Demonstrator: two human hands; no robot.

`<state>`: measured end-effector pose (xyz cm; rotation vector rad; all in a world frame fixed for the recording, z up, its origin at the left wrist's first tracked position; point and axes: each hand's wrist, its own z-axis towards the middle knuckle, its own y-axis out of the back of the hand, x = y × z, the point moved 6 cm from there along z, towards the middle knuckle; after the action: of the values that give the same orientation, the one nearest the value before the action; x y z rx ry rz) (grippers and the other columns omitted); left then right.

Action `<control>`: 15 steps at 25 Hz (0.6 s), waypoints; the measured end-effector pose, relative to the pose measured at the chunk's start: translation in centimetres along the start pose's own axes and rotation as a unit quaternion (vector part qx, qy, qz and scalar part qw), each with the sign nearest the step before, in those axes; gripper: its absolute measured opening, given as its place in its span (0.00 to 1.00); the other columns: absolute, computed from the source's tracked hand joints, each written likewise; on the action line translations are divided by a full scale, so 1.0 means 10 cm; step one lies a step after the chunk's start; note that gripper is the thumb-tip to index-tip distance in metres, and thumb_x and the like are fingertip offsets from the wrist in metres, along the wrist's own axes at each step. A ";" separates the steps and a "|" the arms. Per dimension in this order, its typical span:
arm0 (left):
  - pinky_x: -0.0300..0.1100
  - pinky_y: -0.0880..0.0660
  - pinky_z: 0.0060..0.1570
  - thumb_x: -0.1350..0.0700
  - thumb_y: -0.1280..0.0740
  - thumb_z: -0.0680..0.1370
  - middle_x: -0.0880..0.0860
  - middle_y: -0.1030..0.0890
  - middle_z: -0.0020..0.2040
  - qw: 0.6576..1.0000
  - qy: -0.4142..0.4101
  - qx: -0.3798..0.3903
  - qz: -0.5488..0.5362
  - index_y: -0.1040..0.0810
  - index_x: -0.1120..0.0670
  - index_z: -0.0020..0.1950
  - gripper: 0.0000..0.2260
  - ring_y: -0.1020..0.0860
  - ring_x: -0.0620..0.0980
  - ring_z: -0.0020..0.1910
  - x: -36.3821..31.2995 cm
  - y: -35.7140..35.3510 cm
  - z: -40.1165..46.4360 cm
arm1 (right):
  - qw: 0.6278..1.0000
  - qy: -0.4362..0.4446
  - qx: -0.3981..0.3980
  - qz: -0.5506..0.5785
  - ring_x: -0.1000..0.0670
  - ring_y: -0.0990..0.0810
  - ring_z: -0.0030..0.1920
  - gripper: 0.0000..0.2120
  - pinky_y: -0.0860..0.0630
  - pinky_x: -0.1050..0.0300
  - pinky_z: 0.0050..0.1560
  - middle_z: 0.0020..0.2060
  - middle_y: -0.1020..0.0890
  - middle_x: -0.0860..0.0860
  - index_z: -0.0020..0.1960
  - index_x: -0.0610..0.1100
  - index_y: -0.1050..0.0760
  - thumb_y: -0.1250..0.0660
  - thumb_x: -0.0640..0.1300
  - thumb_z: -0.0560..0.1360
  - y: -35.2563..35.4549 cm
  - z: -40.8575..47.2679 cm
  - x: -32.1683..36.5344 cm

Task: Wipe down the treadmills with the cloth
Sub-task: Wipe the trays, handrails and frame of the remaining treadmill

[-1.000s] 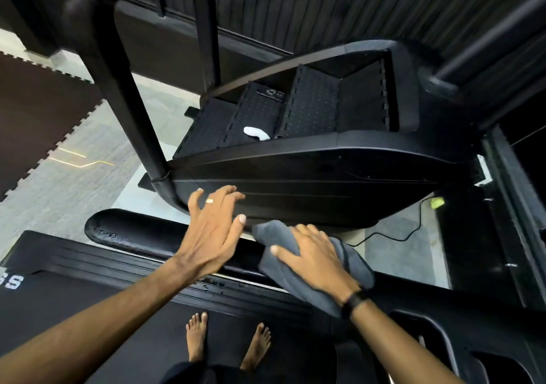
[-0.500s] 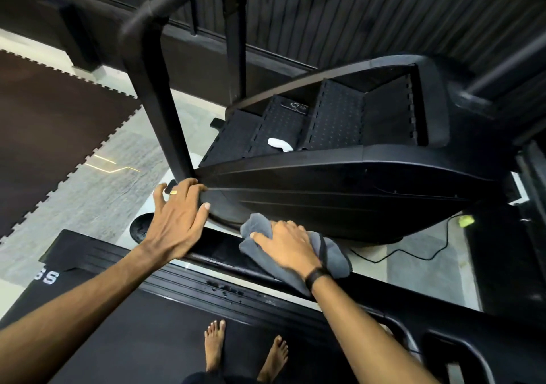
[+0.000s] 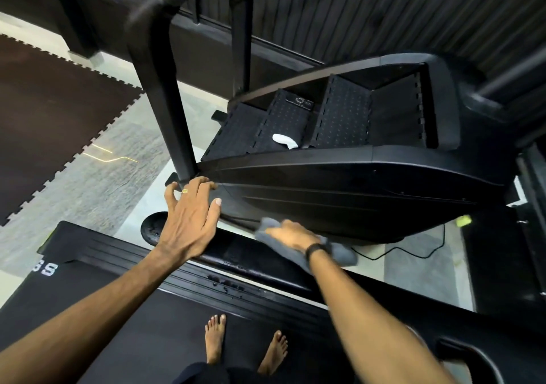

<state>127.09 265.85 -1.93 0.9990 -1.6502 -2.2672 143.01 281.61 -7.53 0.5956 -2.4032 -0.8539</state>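
**Wiping the side shell, cloth under right hand**

Right hand (image 3: 291, 233) presses the grey cloth (image 3: 339, 253) flat against the lower edge of the black machine's side shell (image 3: 354, 200), at about 5 o'clock from the left hand. The hand is motion-blurred; fingers look laid over the cloth, but whether they curl into it I cannot tell. Left hand (image 3: 189, 215) rests spread on the shell's front corner, fingertips at the base of the upright post (image 3: 159, 94), grip holding nothing.

Judgement: the left hand serves as a brace. Keep it planted while the cloth runs in long overlapping passes toward 3 o'clock along the shell. Keep the palm flat so the cloth does not bunch; its trailing end hangs loose near the black rail (image 3: 236, 250). The cable (image 3: 413, 253) on the floor at 4 o'clock lies apart from the stroke.
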 end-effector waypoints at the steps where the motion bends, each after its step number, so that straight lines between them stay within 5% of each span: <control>1: 0.53 0.50 0.70 0.49 0.53 0.82 0.54 0.26 0.61 1.000 -0.002 -0.005 -0.003 0.28 0.57 0.62 0.21 0.27 0.51 0.63 0.00 0.00 -0.01 | 0.998 0.033 -0.045 0.001 0.43 0.20 0.56 0.25 0.24 0.47 0.56 0.55 0.17 0.48 0.57 0.53 0.22 0.44 0.68 0.73 -0.07 0.06 0.33; 3: 0.53 0.50 0.70 0.49 0.53 0.82 0.53 0.26 0.61 1.000 -0.004 -0.011 -0.017 0.28 0.57 0.62 0.20 0.26 0.51 0.62 0.01 0.02 -0.02 | 0.980 0.078 -0.172 -0.057 0.43 0.21 0.55 0.28 0.27 0.46 0.55 0.52 0.17 0.48 0.55 0.50 0.21 0.49 0.68 0.72 -0.06 -0.18 0.72; 6: 0.51 0.51 0.71 0.49 0.52 0.82 0.53 0.25 0.61 0.999 0.008 -0.022 -0.047 0.28 0.56 0.62 0.19 0.27 0.50 0.62 0.04 0.04 -0.02 | 0.950 0.119 -0.266 -0.112 0.47 0.28 0.50 0.22 0.32 0.47 0.51 0.47 0.23 0.52 0.52 0.52 0.26 0.48 0.67 0.74 -0.07 -0.83 0.37; 8: 0.51 0.52 0.71 0.49 0.52 0.82 0.53 0.26 0.60 0.998 0.009 -0.018 -0.056 0.28 0.56 0.62 0.19 0.27 0.51 0.61 0.04 0.04 -0.03 | 0.965 0.056 -0.230 -0.116 0.48 0.25 0.49 0.17 0.31 0.50 0.48 0.45 0.23 0.55 0.51 0.52 0.26 0.44 0.63 0.77 0.08 -0.94 -0.21; 11: 0.52 0.52 0.71 0.49 0.53 0.82 0.52 0.26 0.59 0.999 -0.003 -0.008 -0.052 0.28 0.57 0.62 0.20 0.26 0.50 0.60 0.01 0.04 -0.01 | 0.995 -0.081 -0.053 0.006 0.49 0.22 0.57 0.17 0.28 0.46 0.63 0.53 0.19 0.53 0.57 0.49 0.22 0.41 0.58 0.80 0.20 -0.64 -0.78; 13: 0.51 0.52 0.71 0.49 0.52 0.82 0.53 0.26 0.58 0.999 -0.013 0.001 -0.049 0.28 0.58 0.62 0.20 0.26 0.50 0.60 0.00 0.04 -0.01 | 0.995 -0.091 0.039 0.022 0.43 0.25 0.64 0.19 0.31 0.45 0.67 0.60 0.23 0.50 0.60 0.53 0.24 0.40 0.64 0.78 0.13 -0.32 -0.62; 15: 0.50 0.53 0.70 0.49 0.52 0.82 0.53 0.26 0.58 0.999 -0.025 0.003 -0.046 0.28 0.58 0.62 0.20 0.26 0.50 0.60 0.00 0.04 -0.02 | 0.996 -0.060 0.060 -0.009 0.43 0.22 0.60 0.22 0.27 0.46 0.64 0.55 0.21 0.50 0.54 0.55 0.23 0.41 0.69 0.72 0.03 -0.15 -0.18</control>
<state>127.09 265.54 -1.60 1.0487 -1.6630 -2.3655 145.20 282.13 -6.92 0.6292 -2.5749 -0.7768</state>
